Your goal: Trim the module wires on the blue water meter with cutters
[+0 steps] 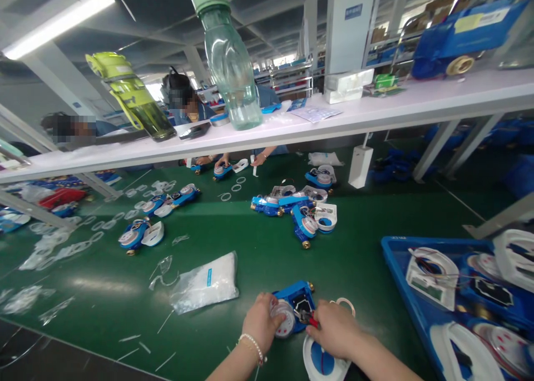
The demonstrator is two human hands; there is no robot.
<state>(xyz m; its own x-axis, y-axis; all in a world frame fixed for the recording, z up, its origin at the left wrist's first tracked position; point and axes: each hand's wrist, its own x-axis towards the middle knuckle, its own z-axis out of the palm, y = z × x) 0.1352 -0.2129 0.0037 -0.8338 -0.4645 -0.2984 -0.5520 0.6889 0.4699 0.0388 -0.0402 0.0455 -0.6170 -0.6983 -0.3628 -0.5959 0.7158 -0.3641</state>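
A blue water meter (294,308) sat near the front edge of the green bench (258,247), its round dial gripped by the left hand (261,321). The right hand (334,328) pinched its red and black wires (307,317) over a white cover (323,364). A plastic bag (204,283) lay to the left, a blue tray (400,281) at the right corner. A hard tug could likely tear the wires loose.

Green bench mat (267,258) w/ white shelf (375,114) above, white pillar (349,25) behind, ceiling tube light (58,22) on.
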